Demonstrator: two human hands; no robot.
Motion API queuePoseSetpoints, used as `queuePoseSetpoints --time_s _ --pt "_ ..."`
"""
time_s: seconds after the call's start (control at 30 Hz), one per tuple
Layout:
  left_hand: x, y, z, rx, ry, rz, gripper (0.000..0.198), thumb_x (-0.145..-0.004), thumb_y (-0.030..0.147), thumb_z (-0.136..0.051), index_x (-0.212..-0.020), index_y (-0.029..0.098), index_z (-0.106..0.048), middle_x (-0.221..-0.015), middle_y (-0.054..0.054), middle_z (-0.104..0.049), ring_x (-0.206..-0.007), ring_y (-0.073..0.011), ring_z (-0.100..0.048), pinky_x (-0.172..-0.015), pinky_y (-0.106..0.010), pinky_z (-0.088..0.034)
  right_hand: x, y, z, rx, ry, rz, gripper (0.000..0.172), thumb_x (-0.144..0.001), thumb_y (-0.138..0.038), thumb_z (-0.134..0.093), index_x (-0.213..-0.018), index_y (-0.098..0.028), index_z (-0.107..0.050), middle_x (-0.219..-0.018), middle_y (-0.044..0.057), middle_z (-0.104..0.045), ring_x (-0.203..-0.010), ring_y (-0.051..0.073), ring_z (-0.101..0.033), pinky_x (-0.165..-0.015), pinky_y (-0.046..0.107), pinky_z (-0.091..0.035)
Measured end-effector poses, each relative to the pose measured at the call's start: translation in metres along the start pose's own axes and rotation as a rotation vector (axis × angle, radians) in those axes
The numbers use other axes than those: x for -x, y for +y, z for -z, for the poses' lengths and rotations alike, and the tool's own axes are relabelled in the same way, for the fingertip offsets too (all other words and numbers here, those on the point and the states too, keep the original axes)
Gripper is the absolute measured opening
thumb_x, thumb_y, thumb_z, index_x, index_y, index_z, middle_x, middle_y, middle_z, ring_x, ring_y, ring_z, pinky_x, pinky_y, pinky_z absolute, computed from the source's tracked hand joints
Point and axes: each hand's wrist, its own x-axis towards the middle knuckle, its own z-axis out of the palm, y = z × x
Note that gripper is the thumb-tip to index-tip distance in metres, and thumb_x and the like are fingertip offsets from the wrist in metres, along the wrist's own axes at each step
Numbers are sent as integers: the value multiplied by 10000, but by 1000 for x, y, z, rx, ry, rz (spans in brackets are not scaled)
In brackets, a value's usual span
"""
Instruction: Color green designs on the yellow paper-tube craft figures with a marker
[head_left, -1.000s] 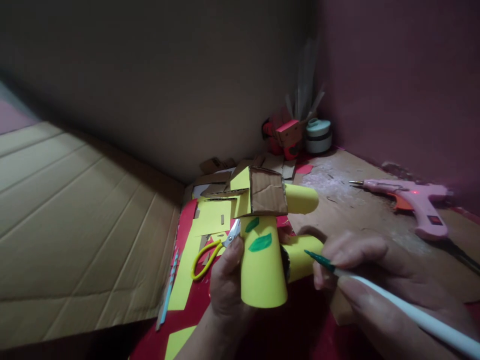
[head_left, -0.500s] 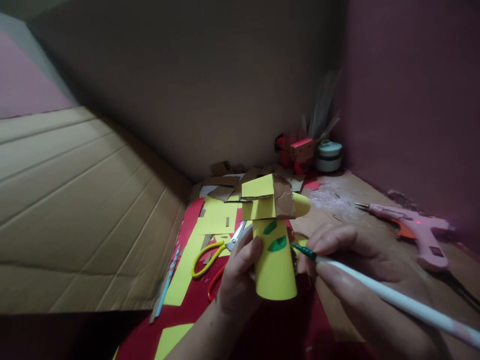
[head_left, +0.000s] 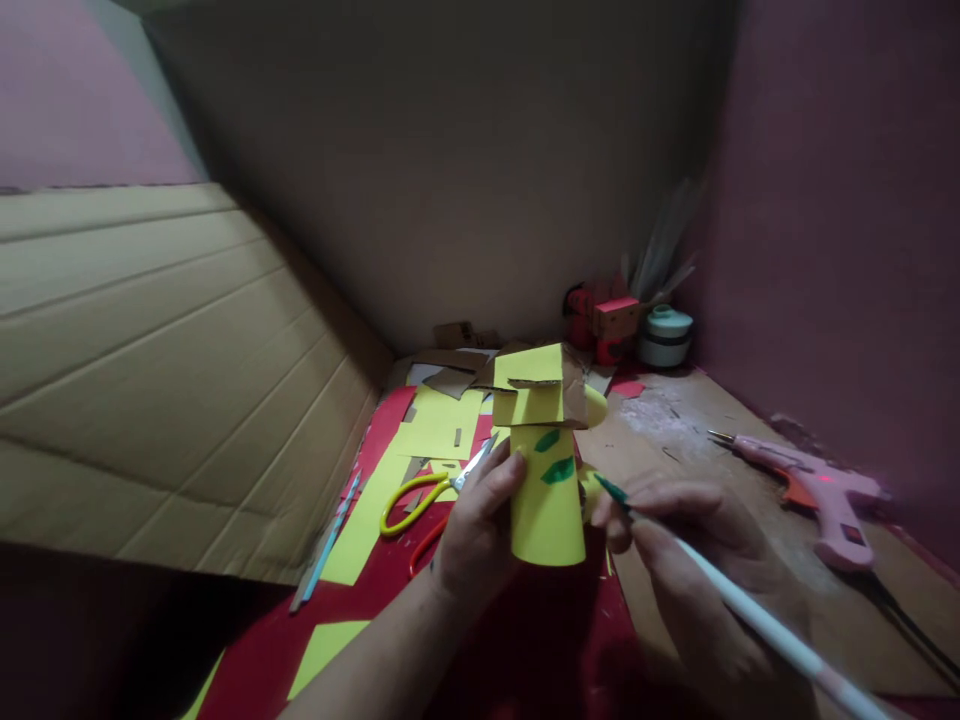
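Observation:
A yellow paper figure [head_left: 545, 520] stands upright in my left hand [head_left: 480, 510], which is closed round its left side. Its body is a tapering tube with two green painted leaf shapes [head_left: 556, 470], and a boxy cardboard top faced in yellow paper sits on it. Between the fingertips of my right hand [head_left: 675, 560] is a white-handled paintbrush [head_left: 742, 605]. The green bristle tip is just right of the tube, apart from the leaf shapes. Behind my left hand lie scissors [head_left: 420, 500] with one yellow and one red handle loop.
A pink glue gun [head_left: 836, 490] with a lit red light lies at right. Yellow paper sheets [head_left: 439, 425], cardboard scraps and a striped pencil-like stick [head_left: 334, 540] cover the left side. A lidded pot [head_left: 666, 337] and a red box figure [head_left: 615, 318] stand at the back. A cardboard panel [head_left: 150, 390] borders the left.
The view has shifted slightly. The brush tip has drawn a little away from the tube, to the right. The figure has turned slightly, still in my left hand.

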Motion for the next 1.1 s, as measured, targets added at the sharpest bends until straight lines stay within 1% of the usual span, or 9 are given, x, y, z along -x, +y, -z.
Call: queuePoseSetpoints --time_s 0.1,0.2,0.27,0.43,0.57,0.63,0.77,0.93,1.1 --pt "-1 3 2 -37 73 -43 315 -798 368 -864 -992 134 -781 -907 -93 -817 -815 -243 -768 -773 -327 -614 6 9 -2 169 100 45 173 -945 -158 -706 -1036 -305 -713 -919 -4 -759 -670 165 -720 -589 260 -600" --pt "-2 3 6 -45 92 -21 319 -779 372 -877 -973 142 -771 -900 -90 -822 -802 -240 -775 -792 -335 -628 5 17 1 242 33 196 238 -970 -125 -652 -1091 -321 -713 -926 -5 -752 -749 181 -746 -686 298 -645" --pt "-3 2 9 -49 80 -16 307 -799 377 -856 -970 138 -766 -868 -85 -818 -752 -220 -766 -749 -315 -626 3 21 4 291 -29 269 247 -995 -129 -622 -1129 -321 -702 -915 -2 -753 -747 188 -752 -674 308 -656" --pt "-5 0 10 -50 48 -35 300 -793 369 -863 -955 138 -761 -826 -67 -805 -694 -198 -747 -658 -278 -606 2 21 10 368 -92 343 210 -1002 -150 -601 -1141 -294 -665 -915 13 -744 -784 206 -770 -677 308 -663" --pt "-5 -1 5 -43 18 -72 278 -748 335 -900 -877 132 -760 -791 -58 -788 -673 -174 -717 -686 -260 -598 2 17 9 433 -136 483 339 -937 -127 -653 -1238 -275 -601 -991 38 -740 -850 222 -791 -749 312 -682" --pt "-4 -2 4 -40 11 -81 265 -753 317 -895 -891 131 -766 -796 -59 -787 -687 -174 -714 -687 -256 -592 1 18 7 485 -130 542 378 -920 -187 -696 -1269 -252 -567 -1048 75 -736 -908 256 -797 -777 346 -697" --pt "-4 -4 6 -30 9 -77 306 -796 336 -865 -1013 143 -766 -863 -69 -796 -755 -203 -730 -707 -287 -593 -2 24 2 532 -100 531 445 -897 -298 -764 -1276 -262 -535 -1057 86 -717 -867 282 -790 -717 393 -708" --pt "-7 -9 13 -39 51 -49 287 -855 352 -801 -1034 133 -752 -912 -101 -801 -804 -246 -746 -754 -338 -594 -4 30 -2 531 -95 477 423 -904 -213 -740 -1266 -269 -529 -956 36 -679 -733 234 -762 -637 345 -693" --pt "-11 -11 18 -87 48 -45 264 -874 335 -751 -1053 143 -763 -887 -101 -803 -741 -242 -741 -733 -339 -590 -6 33 0 520 -109 458 410 -921 -120 -640 -1278 -273 -510 -955 29 -672 -748 222 -765 -647 336 -700"
